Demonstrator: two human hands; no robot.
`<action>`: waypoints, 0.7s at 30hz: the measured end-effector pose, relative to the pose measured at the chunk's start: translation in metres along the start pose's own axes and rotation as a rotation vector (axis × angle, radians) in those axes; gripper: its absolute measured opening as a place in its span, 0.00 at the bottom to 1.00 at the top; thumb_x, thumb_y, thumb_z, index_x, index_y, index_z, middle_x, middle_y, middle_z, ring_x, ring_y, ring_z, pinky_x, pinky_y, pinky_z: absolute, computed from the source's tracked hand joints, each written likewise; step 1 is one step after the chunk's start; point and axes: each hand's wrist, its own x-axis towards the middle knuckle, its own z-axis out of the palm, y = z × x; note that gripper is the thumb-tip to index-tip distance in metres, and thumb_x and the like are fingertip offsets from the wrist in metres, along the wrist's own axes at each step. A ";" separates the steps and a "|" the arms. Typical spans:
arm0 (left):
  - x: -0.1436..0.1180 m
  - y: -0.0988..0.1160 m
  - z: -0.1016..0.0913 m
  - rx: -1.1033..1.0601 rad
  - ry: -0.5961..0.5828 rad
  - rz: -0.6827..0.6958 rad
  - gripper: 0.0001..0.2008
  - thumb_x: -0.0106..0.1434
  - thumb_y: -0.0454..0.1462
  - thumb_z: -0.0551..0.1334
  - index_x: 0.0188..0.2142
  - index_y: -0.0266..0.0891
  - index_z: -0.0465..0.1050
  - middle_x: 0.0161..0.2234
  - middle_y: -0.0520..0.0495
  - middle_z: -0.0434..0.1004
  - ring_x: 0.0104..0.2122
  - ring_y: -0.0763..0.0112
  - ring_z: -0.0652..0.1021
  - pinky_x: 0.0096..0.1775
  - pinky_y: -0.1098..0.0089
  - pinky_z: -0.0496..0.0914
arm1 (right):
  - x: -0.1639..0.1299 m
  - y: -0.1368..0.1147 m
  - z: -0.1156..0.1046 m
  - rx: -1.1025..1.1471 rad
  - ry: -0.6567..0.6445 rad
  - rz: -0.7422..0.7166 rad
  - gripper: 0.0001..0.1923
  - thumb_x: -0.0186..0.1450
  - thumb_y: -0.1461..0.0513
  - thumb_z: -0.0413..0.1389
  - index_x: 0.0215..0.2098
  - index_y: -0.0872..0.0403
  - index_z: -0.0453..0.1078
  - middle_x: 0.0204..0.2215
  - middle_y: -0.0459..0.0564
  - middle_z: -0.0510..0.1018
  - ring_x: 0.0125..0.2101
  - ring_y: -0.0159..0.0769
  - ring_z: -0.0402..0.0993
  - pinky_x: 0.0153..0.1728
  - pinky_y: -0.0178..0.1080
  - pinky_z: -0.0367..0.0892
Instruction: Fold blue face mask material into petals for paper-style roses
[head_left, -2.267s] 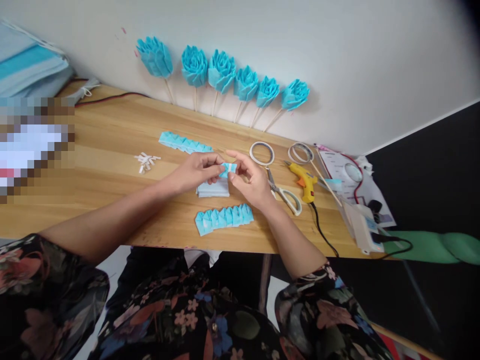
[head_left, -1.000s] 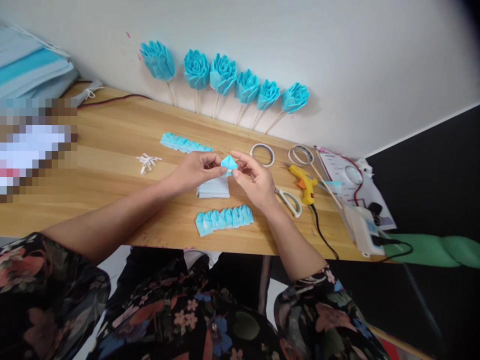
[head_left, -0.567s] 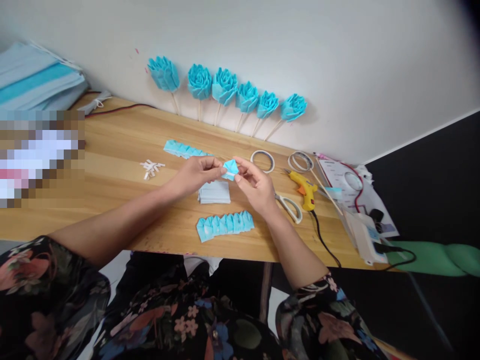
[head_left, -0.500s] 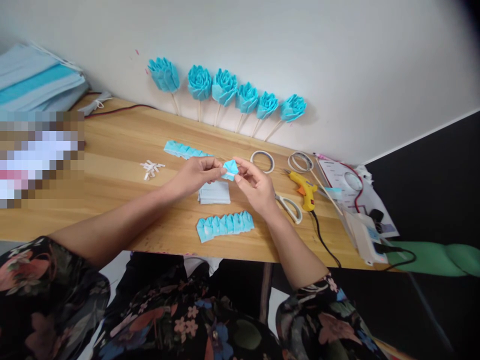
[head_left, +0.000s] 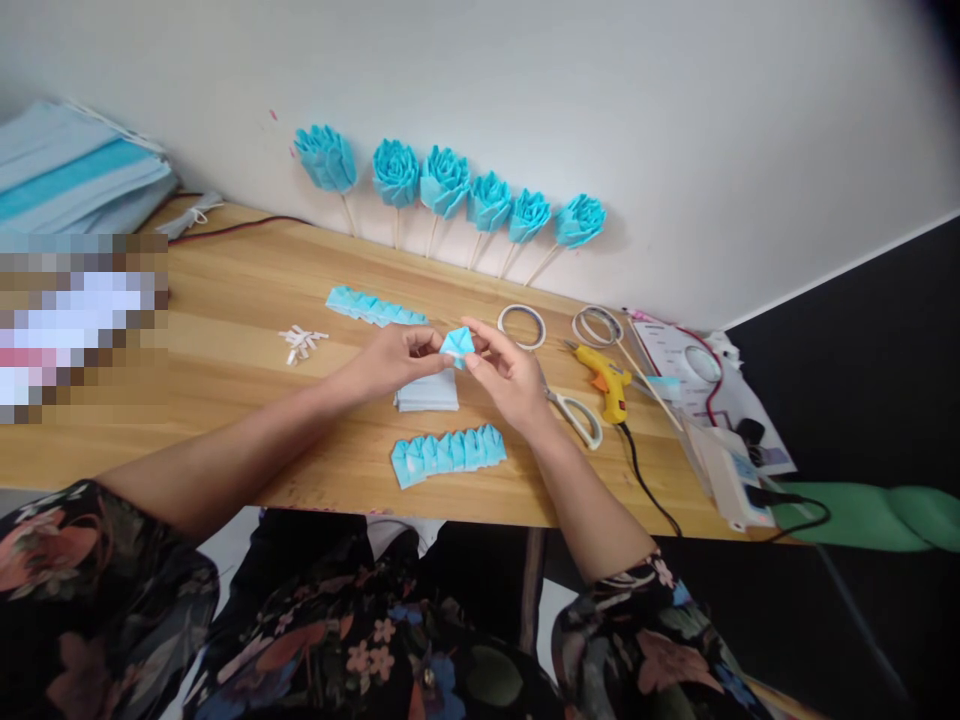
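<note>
A small folded blue petal (head_left: 458,344), apparently of fabric or paper, is pinched between my two hands above the wooden table. My left hand (head_left: 394,358) grips its left side with thumb and fingers. At its right edge, the thumb and fingers of my right hand (head_left: 510,375) close on it. Below the hands lies a stack of pale blue squares (head_left: 427,393), partly covered by my left hand. Nearer me rests a row of overlapping folded blue petals (head_left: 450,455). Another such row (head_left: 371,304) lies behind my left hand.
Several blue flowers on sticks (head_left: 445,182) lean against the wall. Small white strips (head_left: 301,343) lie left. To the right are tape rolls (head_left: 522,327), scissors (head_left: 579,418), a yellow glue gun (head_left: 611,385) with a black cord, and a power strip (head_left: 739,490). Blue sheets (head_left: 75,170) are piled back left.
The petal has tilted slightly and shifted a little down and left in view, still pinched by both hands. The white strip across its lower part shows less now.
</note>
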 end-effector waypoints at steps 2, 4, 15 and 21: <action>-0.001 -0.002 0.002 0.004 -0.019 0.001 0.13 0.59 0.44 0.63 0.26 0.38 0.67 0.23 0.54 0.67 0.25 0.76 0.66 0.29 0.73 0.61 | 0.000 0.000 0.001 0.002 -0.019 0.003 0.26 0.64 0.53 0.60 0.60 0.46 0.70 0.42 0.47 0.79 0.38 0.34 0.75 0.42 0.41 0.74; -0.002 -0.001 0.004 0.017 -0.034 0.005 0.13 0.59 0.44 0.63 0.25 0.38 0.67 0.23 0.54 0.67 0.25 0.76 0.66 0.29 0.73 0.61 | -0.001 0.000 0.002 -0.009 -0.027 -0.011 0.27 0.63 0.54 0.61 0.60 0.46 0.70 0.39 0.46 0.79 0.36 0.33 0.75 0.43 0.40 0.74; 0.000 0.002 0.001 -0.006 0.054 -0.041 0.13 0.57 0.43 0.64 0.24 0.39 0.65 0.22 0.55 0.62 0.23 0.77 0.63 0.27 0.72 0.58 | 0.003 0.000 -0.006 0.098 0.060 0.034 0.23 0.68 0.48 0.55 0.57 0.48 0.70 0.36 0.47 0.78 0.34 0.34 0.75 0.40 0.40 0.73; -0.001 0.006 0.001 -0.026 0.086 -0.068 0.13 0.58 0.45 0.65 0.27 0.38 0.67 0.23 0.54 0.66 0.24 0.76 0.66 0.27 0.72 0.60 | 0.005 -0.004 -0.006 0.045 -0.012 0.084 0.15 0.63 0.50 0.60 0.37 0.53 0.74 0.29 0.45 0.76 0.30 0.31 0.70 0.34 0.35 0.67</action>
